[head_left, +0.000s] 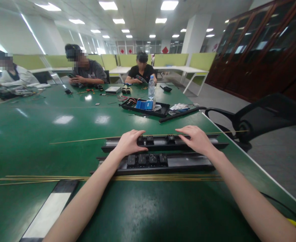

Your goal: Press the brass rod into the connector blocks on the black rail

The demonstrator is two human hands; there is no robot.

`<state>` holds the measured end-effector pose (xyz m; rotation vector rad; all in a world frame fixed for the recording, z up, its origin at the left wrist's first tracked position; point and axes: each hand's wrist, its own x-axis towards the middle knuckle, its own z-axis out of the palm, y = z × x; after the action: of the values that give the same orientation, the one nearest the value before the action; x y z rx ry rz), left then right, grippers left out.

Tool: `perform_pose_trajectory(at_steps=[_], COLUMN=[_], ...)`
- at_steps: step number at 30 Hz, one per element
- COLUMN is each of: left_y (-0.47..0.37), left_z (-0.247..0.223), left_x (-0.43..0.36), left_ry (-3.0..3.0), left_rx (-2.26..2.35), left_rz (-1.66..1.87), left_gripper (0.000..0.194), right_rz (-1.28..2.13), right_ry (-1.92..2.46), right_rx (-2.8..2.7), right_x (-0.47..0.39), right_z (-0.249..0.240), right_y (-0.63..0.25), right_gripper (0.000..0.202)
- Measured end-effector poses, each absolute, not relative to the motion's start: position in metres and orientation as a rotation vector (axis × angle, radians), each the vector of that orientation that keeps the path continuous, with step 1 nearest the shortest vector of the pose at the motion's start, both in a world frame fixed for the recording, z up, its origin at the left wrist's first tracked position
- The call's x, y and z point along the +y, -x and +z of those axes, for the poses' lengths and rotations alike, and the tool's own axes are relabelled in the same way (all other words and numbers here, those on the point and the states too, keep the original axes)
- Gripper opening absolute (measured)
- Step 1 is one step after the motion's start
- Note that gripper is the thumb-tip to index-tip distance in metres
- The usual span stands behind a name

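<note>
My left hand [130, 142] is at the far black channel rail [158, 147], thumb and fingers apart around a black block [140, 139] in it; whether they touch it I cannot tell. My right hand [196, 138] hovers over the same rail's right part, fingers and thumb apart, just right of another black block [170, 138]. A long thin brass-coloured rod [82, 140] runs along the rail and passes by both hands' fingertips. Nearer to me lies a second black channel rail [188, 161], with several black blocks [142, 160] in a row under my wrists.
Several thin brass-coloured rods [148, 177] lie across the green table [148, 208] in front. A black-and-white flat piece [47, 215] sits at left. Farther off are a black tray [163, 110], a water bottle [151, 88], gloves [179, 107] and three seated people. A chair [258, 114] stands right.
</note>
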<state>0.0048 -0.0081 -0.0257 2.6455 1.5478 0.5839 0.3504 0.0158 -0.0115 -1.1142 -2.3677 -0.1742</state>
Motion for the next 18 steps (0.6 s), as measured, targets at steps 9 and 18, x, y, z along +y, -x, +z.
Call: perform_pose_trajectory(at_steps=[9, 18], left_y=[-0.005, -0.005], left_z=[-0.027, -0.031], left_x=[-0.008, -0.007], left_ry=[-2.628, -2.675], left_rx=[1.552, 1.591], left_rz=[0.612, 0.601], left_gripper=[0.084, 0.082], right_rz=[-0.22, -0.291], right_ry=[1.123, 1.142], right_rx=[-2.369, -2.362], right_x=[0.018, 0.018], right_z=[-0.017, -0.026], right_y=[-0.348, -0.341], right_gripper=[0.033, 0.028])
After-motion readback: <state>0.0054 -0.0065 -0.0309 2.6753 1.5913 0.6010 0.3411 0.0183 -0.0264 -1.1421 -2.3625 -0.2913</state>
